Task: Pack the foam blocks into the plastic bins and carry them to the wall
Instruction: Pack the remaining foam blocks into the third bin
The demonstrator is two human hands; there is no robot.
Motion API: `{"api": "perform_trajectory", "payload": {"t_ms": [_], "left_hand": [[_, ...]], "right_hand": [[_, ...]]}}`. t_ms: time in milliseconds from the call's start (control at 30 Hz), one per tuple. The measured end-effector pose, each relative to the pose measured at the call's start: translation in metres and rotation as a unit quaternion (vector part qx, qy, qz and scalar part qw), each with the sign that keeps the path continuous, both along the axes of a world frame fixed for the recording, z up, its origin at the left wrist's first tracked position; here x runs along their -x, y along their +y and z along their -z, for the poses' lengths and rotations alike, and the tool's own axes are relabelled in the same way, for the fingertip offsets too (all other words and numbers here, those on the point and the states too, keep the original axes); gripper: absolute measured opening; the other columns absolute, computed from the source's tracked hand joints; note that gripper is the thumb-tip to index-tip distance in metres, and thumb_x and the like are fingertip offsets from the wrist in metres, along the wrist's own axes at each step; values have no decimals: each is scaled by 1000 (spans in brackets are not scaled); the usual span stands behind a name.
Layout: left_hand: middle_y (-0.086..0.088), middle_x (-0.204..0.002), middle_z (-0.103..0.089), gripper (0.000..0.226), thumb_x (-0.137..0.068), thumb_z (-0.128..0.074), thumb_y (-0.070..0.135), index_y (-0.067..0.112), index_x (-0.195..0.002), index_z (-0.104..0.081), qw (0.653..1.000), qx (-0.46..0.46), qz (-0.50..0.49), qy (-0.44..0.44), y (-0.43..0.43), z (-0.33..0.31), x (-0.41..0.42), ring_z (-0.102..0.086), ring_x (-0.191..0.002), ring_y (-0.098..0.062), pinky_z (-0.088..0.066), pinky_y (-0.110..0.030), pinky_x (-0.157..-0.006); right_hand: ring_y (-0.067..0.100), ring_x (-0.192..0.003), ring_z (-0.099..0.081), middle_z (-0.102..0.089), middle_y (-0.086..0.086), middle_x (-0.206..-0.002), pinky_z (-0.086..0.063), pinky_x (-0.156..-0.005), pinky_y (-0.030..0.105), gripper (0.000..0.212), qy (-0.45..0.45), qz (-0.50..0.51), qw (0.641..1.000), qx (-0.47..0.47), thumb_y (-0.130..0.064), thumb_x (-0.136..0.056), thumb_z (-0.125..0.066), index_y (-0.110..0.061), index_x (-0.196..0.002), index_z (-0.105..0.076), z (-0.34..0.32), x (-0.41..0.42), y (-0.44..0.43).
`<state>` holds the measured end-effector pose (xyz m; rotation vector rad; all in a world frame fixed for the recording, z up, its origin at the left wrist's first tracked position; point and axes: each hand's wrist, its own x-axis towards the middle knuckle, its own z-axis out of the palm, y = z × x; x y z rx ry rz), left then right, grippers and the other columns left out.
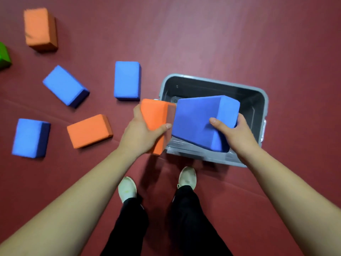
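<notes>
Looking straight down, a person in black trousers and pale shoes stands on a dark red floor mat, with both bare forearms reaching forward. The left hand grips an orange foam block by its near end, thumb across the top face and fingers wrapped underneath. The right hand holds a blue foam block the same way at its right end, thumb on top and fingers curled round the far edge. The two blocks touch or nearly touch, side by side. The blue one tilts over the near half of a grey plastic bin, and the orange one hangs over the bin's left rim. The bin sits on the floor just ahead of the feet, and its dark inside appears to hold no blocks yet. To the left, loose blocks lie scattered on the mat: an orange block and a blue block nearest, two more blue blocks further out, and beyond them another orange block and a green block at the frame's edge. The blocks look light and firm with a matt, grippy surface. One hand likely manages each, taking hold across a short end or the narrow sides.
</notes>
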<state>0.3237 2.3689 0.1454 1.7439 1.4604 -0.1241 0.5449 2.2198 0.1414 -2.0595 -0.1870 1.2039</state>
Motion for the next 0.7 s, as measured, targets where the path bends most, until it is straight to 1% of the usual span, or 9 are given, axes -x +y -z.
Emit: {"api": "perform_trajectory", "payload": {"t_ms": [67, 100, 167, 233, 267, 333, 467, 600, 700], "left_hand": [[-13, -128, -60, 99, -75, -78, 57, 18, -147, -23, 999, 30, -5, -26, -8, 25, -26, -60, -114, -35, -48, -43, -93], [-13, -130, -59, 100, -75, -79, 55, 17, -148, -22, 998, 46, -10, -36, -12, 42, -38, -60, -114, -33, -48, -41, -94], [-12, -132, -56, 101, -76, -80, 50, 13, -149, -21, 996, 74, -35, -38, -19, 77, -53, -57, -117, -32, -44, -35, -93], [-14, -135, -53, 99, -77, -81, 47, 10, -147, -21, 994, 93, -57, -25, -24, 115, -60, -55, -119, -33, -43, -37, -95], [-15, -137, -51, 100, -77, -81, 46, 10, -147, -21, 993, 99, -60, -17, -25, 136, -60, -54, -121, -34, -43, -39, -98], [-17, -140, -46, 102, -77, -81, 45, 11, -149, -18, 992, 113, -61, -5, -28, 167, -54, -53, -123, -36, -42, -44, -103], [-20, -144, -40, 104, -79, -80, 44, 12, -151, -12, 988, 151, -37, 20, -24, 235, -43, -51, -125, -37, -41, -47, -105], [-19, -149, -36, 108, -79, -80, 43, 14, -153, -8, 983, 181, -25, 30, -14, 278, -43, -48, -128, -38, -40, -50, -107], [-17, -153, -31, 109, -81, -79, 41, 15, -156, -4, 982, 189, -13, 23, -7, 290, -52, -43, -133, -36, -36, -48, -111]], "right_hand": [[12, -104, -66, -66, -10, -115, -55, -84, 33, 69, -22, 29, 999, 28, -48, -68, -87, -25, -122, -51, 16, -5, -7], [14, -104, -66, -65, -9, -116, -55, -87, 36, 72, -32, 42, 998, 46, -49, -65, -88, -24, -122, -51, 29, -5, -9], [18, -107, -64, -63, -6, -119, -53, -93, 42, 86, -50, 54, 994, 78, -58, -57, -87, -22, -125, -48, 56, 2, -7], [22, -109, -62, -63, -3, -121, -52, -96, 45, 99, -60, 54, 991, 105, -68, -49, -83, -21, -128, -46, 89, 12, -5], [24, -110, -62, -63, -1, -122, -51, -96, 45, 99, -66, 48, 990, 118, -68, -50, -82, -21, -128, -46, 108, 18, -2], [26, -112, -59, -61, 2, -125, -50, -96, 43, 92, -71, 25, 987, 140, -63, -60, -84, -18, -129, -44, 133, 30, 5], [30, -111, -59, -60, 6, -123, -50, -90, 40, 85, -70, -4, 984, 164, -57, -67, -83, -13, -127, -41, 200, 46, 25], [30, -111, -59, -60, 7, -123, -46, -82, 35, 85, -62, -2, 981, 182, -56, -69, -82, -12, -127, -39, 248, 53, 38], [30, -113, -58, -60, 7, -122, -45, -83, 34, 86, -56, 10, 980, 190, -56, -70, -82, -11, -129, -37, 268, 56, 36]]}}
